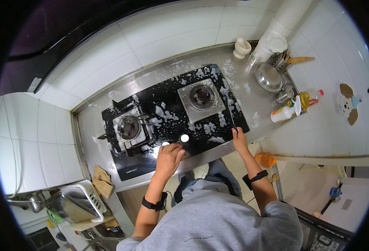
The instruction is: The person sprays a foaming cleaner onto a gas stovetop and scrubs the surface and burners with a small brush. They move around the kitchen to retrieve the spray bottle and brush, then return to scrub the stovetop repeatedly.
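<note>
A black glass gas hob (172,125) is spotted with white foam. My left hand (169,157) lies over its front edge beside two round bright spots, probably the knobs; what its fingers touch is hidden. At the hob's right front corner, my right hand (239,139) grips the end of a thin dark rod (231,114), which stretches back over the glass. The left burner (129,127) carries a black pan support (146,125). The right burner (202,96) sits on a square metal plate with no support on it.
Foam also dots the steel counter (250,103). A white spray bottle (285,113), an oil bottle (304,98), a metal bowl (267,77) and a mortar with pestle (242,48) stand to the right. A brown cloth (102,182) and a white dish rack (91,200) are at the left front.
</note>
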Available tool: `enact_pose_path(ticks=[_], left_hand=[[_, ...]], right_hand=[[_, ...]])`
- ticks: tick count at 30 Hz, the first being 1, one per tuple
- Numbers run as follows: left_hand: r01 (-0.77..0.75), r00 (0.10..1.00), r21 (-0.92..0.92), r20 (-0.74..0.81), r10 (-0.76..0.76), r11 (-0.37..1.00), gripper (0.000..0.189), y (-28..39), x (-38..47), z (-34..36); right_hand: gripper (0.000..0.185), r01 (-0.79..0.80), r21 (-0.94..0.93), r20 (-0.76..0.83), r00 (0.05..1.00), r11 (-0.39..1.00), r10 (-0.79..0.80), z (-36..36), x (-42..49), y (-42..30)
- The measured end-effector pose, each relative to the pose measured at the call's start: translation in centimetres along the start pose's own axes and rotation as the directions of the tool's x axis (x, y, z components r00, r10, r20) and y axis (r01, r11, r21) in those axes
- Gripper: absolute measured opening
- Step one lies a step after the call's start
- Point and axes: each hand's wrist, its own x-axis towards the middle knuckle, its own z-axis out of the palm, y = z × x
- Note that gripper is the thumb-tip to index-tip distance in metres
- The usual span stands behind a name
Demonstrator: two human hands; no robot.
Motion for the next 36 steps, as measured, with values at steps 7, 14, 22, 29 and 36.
enact_pose_path(ticks=[7, 14, 22, 29, 36], left_hand=[[0.166, 0.975, 0.118, 0.127, -0.181, 0.979, 0.064, 4.7, 5.0, 8.1], [0.181, 0.964, 0.260, 0.144, -0.224, 0.948, 0.069, 8.1, 9.3, 12.9], [0.189, 0.963, 0.299, 0.132, -0.237, 0.935, 0.070, 9.3, 10.4, 12.9], [0.145, 0.976, 0.304, 0.114, -0.187, 0.942, 0.074, 8.7, 9.8, 12.0], [0.152, 0.960, 0.287, 0.183, -0.210, 0.946, 0.071, 8.1, 9.4, 11.1]], right_hand=[[0.038, -0.030, -0.232, 0.137, 0.989, 0.972, 0.063, -1.7, 6.7, 1.4], [0.054, 0.170, -0.237, 0.332, 0.939, 0.957, -0.085, -2.6, 11.8, 1.5], [0.061, 0.290, -0.442, 0.403, 0.910, 0.849, -0.101, -0.5, 15.7, 0.6], [0.061, 0.405, -0.312, 0.316, 0.897, 0.859, -0.309, -0.8, 14.3, -0.1], [0.060, 0.329, -0.381, 0.426, 0.892, 0.864, -0.152, -2.3, 12.7, -0.6]])
